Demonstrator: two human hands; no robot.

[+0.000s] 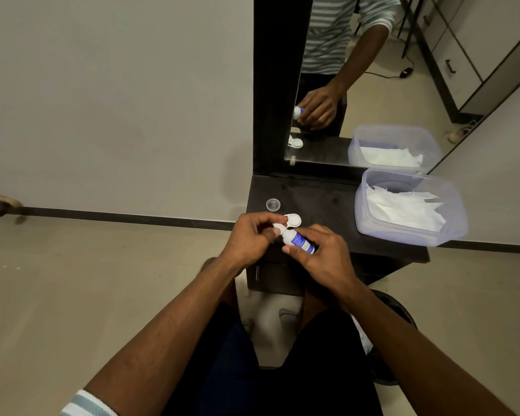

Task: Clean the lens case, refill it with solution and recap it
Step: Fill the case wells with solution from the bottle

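From the head camera, the white lens case (289, 222) sits over the front edge of the dark table (327, 199), its far well open. The left hand (250, 235) pinches its near end. The right hand (318, 250) grips a white solution bottle (297, 238) with a blue label, its tip apparently at the case.

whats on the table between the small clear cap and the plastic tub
In the head view, nothing: bare dark tabletop runs from the clear cap to the plastic tub. The lens case sits nearer, below that stretch.
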